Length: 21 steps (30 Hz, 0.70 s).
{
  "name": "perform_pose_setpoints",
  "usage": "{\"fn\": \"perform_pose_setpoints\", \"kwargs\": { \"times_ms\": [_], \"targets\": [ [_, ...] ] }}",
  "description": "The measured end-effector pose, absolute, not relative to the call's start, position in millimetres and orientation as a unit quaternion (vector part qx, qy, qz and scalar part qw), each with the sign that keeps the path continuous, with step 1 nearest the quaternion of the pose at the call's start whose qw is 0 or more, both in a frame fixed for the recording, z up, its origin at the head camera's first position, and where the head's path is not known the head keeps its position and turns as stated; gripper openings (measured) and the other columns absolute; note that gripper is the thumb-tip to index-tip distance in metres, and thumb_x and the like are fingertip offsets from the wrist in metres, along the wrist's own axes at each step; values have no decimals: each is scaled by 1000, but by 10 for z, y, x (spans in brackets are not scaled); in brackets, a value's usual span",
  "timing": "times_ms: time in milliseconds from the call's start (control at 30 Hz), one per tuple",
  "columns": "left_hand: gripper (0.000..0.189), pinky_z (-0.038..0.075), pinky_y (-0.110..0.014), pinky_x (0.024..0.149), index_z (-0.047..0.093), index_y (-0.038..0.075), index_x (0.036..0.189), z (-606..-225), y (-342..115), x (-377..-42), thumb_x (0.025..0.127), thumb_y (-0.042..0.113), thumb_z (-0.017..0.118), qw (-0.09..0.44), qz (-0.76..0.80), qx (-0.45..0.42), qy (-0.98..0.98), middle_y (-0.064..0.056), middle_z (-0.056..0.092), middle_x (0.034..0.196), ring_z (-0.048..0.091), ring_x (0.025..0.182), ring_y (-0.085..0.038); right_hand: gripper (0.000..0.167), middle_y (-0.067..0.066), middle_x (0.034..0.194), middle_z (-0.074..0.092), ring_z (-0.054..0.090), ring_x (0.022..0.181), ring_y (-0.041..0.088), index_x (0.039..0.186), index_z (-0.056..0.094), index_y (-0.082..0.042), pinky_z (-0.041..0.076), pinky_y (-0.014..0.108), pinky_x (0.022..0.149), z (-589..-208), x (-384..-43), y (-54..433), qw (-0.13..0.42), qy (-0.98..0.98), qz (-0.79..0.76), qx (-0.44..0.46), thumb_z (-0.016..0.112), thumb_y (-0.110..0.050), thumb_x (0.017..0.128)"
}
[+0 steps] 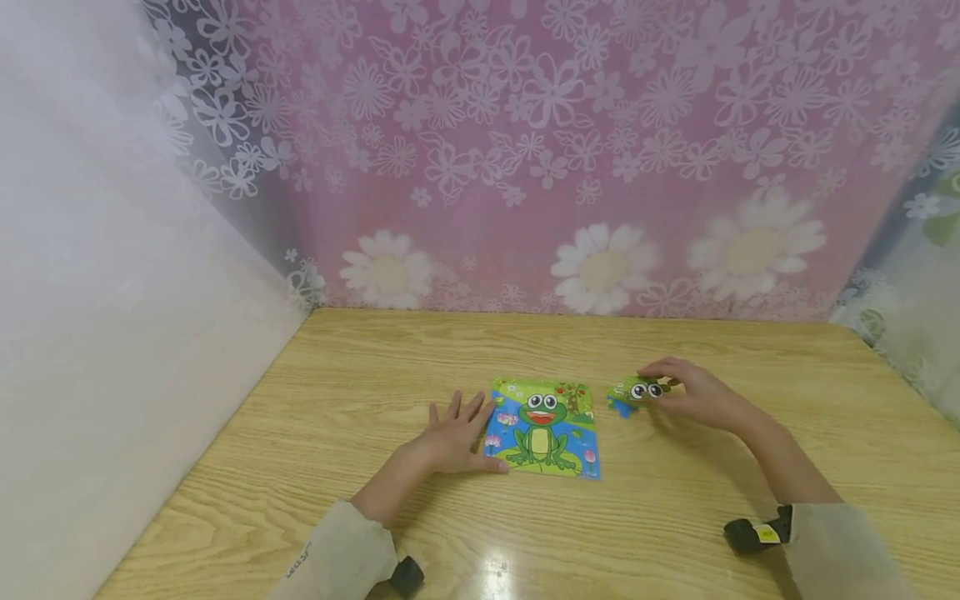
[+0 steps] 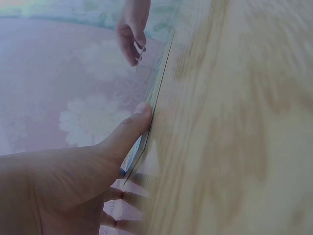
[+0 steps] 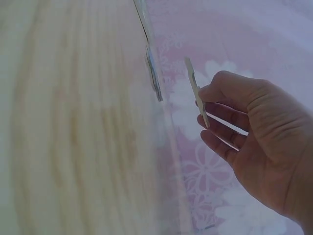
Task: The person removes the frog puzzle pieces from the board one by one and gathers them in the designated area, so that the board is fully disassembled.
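Note:
A square frog picture board [image 1: 542,429] lies on the wooden table, showing a green frog on a blue and green ground. My left hand [image 1: 453,442] rests at its left side with fingers spread and straight. The thumb lies along the lower left edge; the left wrist view shows it against the board's side. To the right of the board, my right hand [image 1: 697,396] pinches a jigsaw piece [image 1: 647,390] printed with the frog's eyes. In the right wrist view that piece [image 3: 194,90] is on edge between thumb and fingers, raised off the table.
Below the raised piece, blue jigsaw pieces [image 1: 623,407] lie on the table [image 1: 360,350] just right of the board; from the right wrist view they look like a thin stack [image 3: 153,76]. A pink flowered curtain [image 1: 480,167] hangs behind the table.

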State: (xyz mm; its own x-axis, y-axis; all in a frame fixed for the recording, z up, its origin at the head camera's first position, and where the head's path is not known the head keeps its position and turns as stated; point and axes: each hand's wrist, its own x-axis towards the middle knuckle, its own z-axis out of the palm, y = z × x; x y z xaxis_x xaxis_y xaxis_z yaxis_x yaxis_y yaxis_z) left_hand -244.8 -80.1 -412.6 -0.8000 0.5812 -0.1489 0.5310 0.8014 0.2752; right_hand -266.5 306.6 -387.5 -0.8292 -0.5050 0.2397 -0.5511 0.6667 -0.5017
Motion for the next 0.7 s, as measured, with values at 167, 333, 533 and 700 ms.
{"fn": "perform_pose_setpoints", "kwargs": {
  "times_ms": [167, 333, 533, 700],
  "targets": [
    [100, -1, -68, 94, 10, 11, 149, -4141, -805, -2458, 78, 69, 51, 116, 115, 294, 942, -13, 4, 152, -4, 134, -42, 40, 21, 116, 54, 51, 102, 37, 119, 54, 8, 43, 51, 80, -3903, -2631, 3188, 43, -915, 288, 278, 65, 2, 81],
    [100, -1, -68, 95, 11, 12, 149, -4149, -813, -2463, 77, 69, 51, 120, 116, 291, 942, -12, 4, 152, -5, 134, -41, 40, 22, 115, 54, 52, 101, 38, 118, 55, 8, 43, 51, 80, -3957, -2633, 3271, 47, -917, 287, 274, 66, 3, 80],
    [100, -1, -68, 95, 11, 11, 149, -4128, -805, -2455, 78, 68, 52, 119, 116, 293, 942, -13, 5, 152, -4, 134, -41, 40, 24, 114, 54, 51, 102, 42, 117, 55, 9, 45, 50, 80, -4009, -2645, 3344, 40, -919, 283, 270, 68, 2, 79],
    [100, -2, -67, 95, 11, 12, 149, -4131, -800, -2454, 78, 68, 52, 118, 116, 292, 942, -12, 6, 152, -4, 134, -41, 40, 26, 115, 53, 50, 102, 43, 116, 55, 9, 46, 50, 78, -4077, -2671, 3401, 31, -918, 294, 265, 68, 2, 79]
  ]
}}
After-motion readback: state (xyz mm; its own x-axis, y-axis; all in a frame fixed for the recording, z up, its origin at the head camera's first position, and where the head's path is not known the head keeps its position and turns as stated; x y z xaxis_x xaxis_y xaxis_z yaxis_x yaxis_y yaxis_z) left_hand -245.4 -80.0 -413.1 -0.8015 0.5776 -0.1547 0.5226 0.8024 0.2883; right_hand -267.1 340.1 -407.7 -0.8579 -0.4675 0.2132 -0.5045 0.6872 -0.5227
